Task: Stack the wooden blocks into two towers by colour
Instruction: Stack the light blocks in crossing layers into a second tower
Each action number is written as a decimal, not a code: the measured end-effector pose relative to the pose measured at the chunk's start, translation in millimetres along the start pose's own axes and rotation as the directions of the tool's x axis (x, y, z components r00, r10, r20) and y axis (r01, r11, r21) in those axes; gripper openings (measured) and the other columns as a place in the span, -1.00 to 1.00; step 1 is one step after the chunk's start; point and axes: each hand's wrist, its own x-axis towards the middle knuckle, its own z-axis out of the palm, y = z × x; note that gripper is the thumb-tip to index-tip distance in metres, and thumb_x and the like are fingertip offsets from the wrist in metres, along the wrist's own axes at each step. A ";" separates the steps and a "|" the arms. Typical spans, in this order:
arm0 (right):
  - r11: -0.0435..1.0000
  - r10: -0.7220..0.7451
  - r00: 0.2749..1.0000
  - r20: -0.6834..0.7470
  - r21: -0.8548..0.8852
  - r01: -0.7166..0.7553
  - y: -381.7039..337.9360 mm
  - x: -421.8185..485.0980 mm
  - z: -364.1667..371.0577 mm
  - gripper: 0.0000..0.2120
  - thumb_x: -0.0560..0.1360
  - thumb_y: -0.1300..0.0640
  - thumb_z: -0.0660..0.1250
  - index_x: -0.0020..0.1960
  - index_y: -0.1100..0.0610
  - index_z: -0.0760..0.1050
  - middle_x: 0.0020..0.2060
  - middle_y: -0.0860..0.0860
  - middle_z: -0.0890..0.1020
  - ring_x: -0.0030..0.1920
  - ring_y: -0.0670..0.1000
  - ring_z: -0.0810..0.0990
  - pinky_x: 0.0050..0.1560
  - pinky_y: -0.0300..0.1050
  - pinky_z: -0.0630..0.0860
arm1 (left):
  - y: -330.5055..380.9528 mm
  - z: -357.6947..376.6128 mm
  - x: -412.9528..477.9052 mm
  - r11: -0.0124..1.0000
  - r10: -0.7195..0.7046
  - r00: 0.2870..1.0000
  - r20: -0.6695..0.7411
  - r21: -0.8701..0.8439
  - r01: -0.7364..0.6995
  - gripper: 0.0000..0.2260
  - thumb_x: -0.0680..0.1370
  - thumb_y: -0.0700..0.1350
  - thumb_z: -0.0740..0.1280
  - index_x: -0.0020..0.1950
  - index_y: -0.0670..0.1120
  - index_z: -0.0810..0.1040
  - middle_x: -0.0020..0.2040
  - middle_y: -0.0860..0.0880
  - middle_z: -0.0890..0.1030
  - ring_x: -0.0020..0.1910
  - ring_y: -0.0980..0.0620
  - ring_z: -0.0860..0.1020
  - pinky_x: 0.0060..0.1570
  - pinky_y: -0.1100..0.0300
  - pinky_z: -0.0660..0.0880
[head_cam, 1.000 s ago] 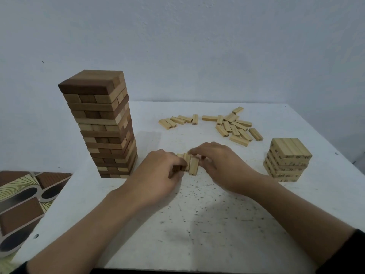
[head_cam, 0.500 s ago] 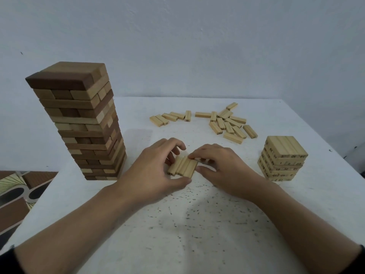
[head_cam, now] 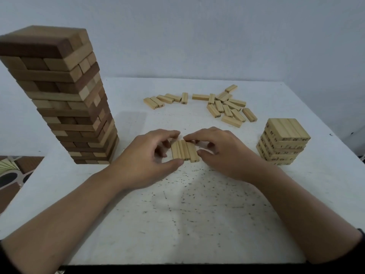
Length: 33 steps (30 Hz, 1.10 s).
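Note:
Three light wooden blocks (head_cam: 184,151) lie flat side by side on the white table (head_cam: 197,204), forming one row. My left hand (head_cam: 146,161) pinches the row from the left, thumb at its near end and fingers at its far end. My right hand (head_cam: 223,151) grips it from the right in the same way. A tall tower of brown blocks (head_cam: 59,95) stands at the left. A short tower of light blocks (head_cam: 282,143) stands at the right.
Several loose light blocks (head_cam: 227,107) lie scattered at the back of the table, with a smaller group (head_cam: 166,99) to their left. The table's left edge drops to a patterned floor (head_cam: 13,175). A pale wall rises behind.
The three blocks, held on edge a second ago, now lie flat in a straight row. Both hands have spread to its ends. The camera has moved closer and lower.

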 end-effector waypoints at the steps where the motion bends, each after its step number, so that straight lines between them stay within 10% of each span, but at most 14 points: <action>1: 1.000 0.005 1.000 0.006 0.008 -0.005 0.0 -0.7 -1.2 -0.60 0.58 0.27 0.34 0.37 0.00 0.55 0.18 -0.20 0.61 0.16 -0.21 0.44 0.07 -0.50 0.33 | -0.3 0.2 0.2 1.000 0.006 1.000 0.012 -0.012 -0.005 -0.47 0.48 0.08 0.53 0.43 0.19 0.49 0.06 0.28 0.56 -0.02 0.19 0.54 -0.10 0.33 0.50; 28: 0.994 0.033 0.990 0.135 0.095 -0.046 5.5 -4.3 -14.0 -0.56 0.42 -0.10 0.56 0.26 -0.11 0.56 0.10 -0.25 0.57 0.14 -0.20 0.51 0.11 -0.43 0.41 | -3.3 -4.3 2.9 0.999 0.028 0.992 0.123 0.035 -0.032 -0.58 0.49 0.12 0.50 0.32 0.27 0.49 0.15 0.21 0.53 0.04 0.27 0.50 -0.04 0.49 0.42; 33: 0.994 0.032 0.990 0.134 0.103 -0.046 5.1 -4.0 -13.3 -0.54 0.41 -0.10 0.57 0.26 -0.11 0.56 0.10 -0.25 0.57 0.15 -0.22 0.51 0.10 -0.46 0.40 | -3.8 -7.0 4.9 0.998 0.030 0.979 0.201 0.054 -0.041 -0.54 0.47 0.20 0.47 0.33 0.32 0.42 0.23 0.14 0.51 0.16 0.21 0.48 0.16 0.18 0.50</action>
